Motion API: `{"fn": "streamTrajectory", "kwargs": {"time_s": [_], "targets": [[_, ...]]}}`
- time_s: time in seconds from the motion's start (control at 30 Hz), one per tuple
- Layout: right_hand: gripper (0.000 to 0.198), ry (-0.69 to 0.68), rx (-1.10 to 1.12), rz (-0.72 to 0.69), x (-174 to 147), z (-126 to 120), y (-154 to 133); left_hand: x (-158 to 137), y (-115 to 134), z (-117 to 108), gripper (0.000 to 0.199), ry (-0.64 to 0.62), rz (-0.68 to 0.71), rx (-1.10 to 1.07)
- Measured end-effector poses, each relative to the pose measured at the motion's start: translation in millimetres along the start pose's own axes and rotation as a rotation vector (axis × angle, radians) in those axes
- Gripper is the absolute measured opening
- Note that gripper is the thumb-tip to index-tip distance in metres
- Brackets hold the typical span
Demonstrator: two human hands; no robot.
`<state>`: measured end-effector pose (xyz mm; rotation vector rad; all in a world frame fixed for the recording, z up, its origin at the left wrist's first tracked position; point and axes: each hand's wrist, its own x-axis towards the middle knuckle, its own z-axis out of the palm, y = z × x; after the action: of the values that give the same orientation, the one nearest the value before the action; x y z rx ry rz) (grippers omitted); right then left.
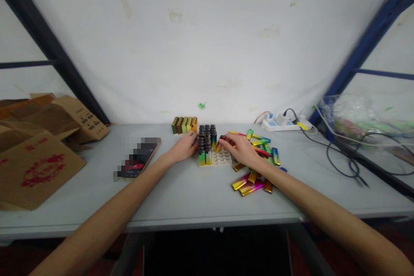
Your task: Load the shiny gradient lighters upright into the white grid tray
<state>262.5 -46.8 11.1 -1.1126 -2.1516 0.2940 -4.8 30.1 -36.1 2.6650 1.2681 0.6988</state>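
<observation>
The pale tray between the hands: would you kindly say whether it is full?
Partly filled: the tray has upright lighters at left, open holes at right.

Looks like a small workshop: lighters (251, 188) heaped right of a honeycomb tray (223, 160), cardboard boxes (42, 172) far to its left, a power strip (273, 126) beyond it rightward.

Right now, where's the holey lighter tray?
In the middle of the head view, the lighter tray sits between the left hand and right hand, just left of the loose lighters.
</observation>
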Motion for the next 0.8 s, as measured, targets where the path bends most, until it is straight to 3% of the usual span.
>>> {"fn": "streamTrajectory", "kwargs": {"time_s": [0.23,0.57,0.8], "targets": [[0.025,-0.089,-0.119,-0.054,3.6,11.0,12.0,0.2,2.9,-1.9,0.017,0.006,-0.006,-0.025],[0.026,-0.229,-0.483,-0.049,8.1,28.4,-4.1,0.0,6.9,-3.6,0.016,0.005,-0.023,-0.022],[0.028,-0.253,-0.415,-0.153,7.3,5.3,3.0,-1.8,8.9,-6.1,0.013,-0.002,-0.033,-0.037]]}}
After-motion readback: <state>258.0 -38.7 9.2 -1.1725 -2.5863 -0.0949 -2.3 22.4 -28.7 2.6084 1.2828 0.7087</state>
